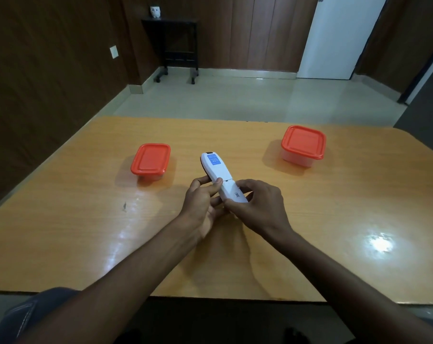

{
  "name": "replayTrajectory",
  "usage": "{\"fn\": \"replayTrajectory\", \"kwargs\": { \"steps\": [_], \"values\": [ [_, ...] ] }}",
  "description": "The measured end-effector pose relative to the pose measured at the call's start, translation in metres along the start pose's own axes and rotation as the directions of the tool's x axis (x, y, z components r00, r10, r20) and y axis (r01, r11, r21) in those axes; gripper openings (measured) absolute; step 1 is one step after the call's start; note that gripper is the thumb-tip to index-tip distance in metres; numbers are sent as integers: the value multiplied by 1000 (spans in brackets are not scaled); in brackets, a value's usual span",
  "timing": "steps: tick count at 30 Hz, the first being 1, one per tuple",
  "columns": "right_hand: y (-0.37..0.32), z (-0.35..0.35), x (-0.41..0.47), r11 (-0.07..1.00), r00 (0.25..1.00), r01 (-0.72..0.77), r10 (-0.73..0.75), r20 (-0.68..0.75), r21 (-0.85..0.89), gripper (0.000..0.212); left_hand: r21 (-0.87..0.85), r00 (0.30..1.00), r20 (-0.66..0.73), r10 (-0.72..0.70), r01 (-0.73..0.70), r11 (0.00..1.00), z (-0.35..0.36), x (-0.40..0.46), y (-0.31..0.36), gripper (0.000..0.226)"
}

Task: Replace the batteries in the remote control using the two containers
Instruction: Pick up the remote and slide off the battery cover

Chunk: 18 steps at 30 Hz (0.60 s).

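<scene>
I'm holding the remote control (219, 177) back side up, above the worktop (309, 219) near its middle, top end pointing to about 11 o'clock. My left hand (205, 199) is gripping it from the 9 o'clock side, fingers (203, 180) wrapping under the body and thumb lying on the back just above the seam of the battery cover (236, 193). My right hand (257, 202) is gripping the lower end from the 3 o'clock side, thumb coming in along the near edge of the cover, fingers curling round the far edge. So both sets of fingers are clamping on the remote, nothing loose. Both forearms are reaching in from 6 o'clock, converging on it, wrists lifted off the surface.

Step, as I'm judging it: getting the cover off. Cover looks closed, no cells visible. To do it well I'm bracing the body hard with the left, pressing down on the cover with the right thumb and sliding it toward the bottom end, about 5 o'clock, not prying up. Keeping the remote low so the cover isn't dropping far if it pops. Left thumb should be staying clear of the seam so it isn't pinning the cover.

Two containers are waiting lidded: left container (151, 161) at 10 o'clock of the remote, right container (303, 145) at 2 o'clock, both well apart from my hands, orange lids on. Can't tell which is holding fresh cells; contents aren't showing
</scene>
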State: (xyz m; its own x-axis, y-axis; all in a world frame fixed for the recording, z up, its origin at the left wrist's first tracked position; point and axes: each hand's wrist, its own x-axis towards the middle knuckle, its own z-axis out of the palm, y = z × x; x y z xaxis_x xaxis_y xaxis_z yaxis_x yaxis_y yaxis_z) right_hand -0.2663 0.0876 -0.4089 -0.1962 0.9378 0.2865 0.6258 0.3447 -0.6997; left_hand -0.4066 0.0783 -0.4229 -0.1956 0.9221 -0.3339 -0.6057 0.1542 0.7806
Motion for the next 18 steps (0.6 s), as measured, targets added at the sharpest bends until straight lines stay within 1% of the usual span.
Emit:
{"fn": "replayTrajectory", "kwargs": {
  "steps": [1, 3, 5, 7, 10, 12, 14, 18],
  "values": [
    [0, -1, -1, 1000, 1000, 7, -7, -7, -4, 39, 19, 1000, -4, -2, 2, 1000, 0, 0, -1, 33],
    [1, 0, -3, 995, 997, 58, -62, -41, -80, 44, 37, 1000, -18, -1, 2, 999, 0, 1, -2, 32],
    [0, 0, -5, 987, 992, 92, -102, -72, -133, 50, 17, 999, -37, 5, -4, 1000, 0, 3, -1, 31],
    [0, -1, -5, 990, 992, 75, -85, -89, -118, 53, 17, 998, -60, 15, -14, 1000, -4, 5, 2, 32],
    [7, -3, -4, 993, 997, 11, -20, -74, -117, 50, 59, 996, -89, 32, -27, 998, -8, 6, 4, 33],
    [13, -4, -2, 989, 999, -23, 16, -51, -146, 50, 130, 993, -99, 58, -45, 990, -8, 6, 4, 32],
    [20, -6, 0, 980, 999, -40, 35, -33, -196, 51, 236, 990, -103, 93, -67, 969, -8, 7, 3, 29],
    [32, -13, 6, 931, 998, -58, 52, -25, -361, 44, 405, 983, -128, 134, -71, 911, -10, 8, 1, 15]
  ]
}}
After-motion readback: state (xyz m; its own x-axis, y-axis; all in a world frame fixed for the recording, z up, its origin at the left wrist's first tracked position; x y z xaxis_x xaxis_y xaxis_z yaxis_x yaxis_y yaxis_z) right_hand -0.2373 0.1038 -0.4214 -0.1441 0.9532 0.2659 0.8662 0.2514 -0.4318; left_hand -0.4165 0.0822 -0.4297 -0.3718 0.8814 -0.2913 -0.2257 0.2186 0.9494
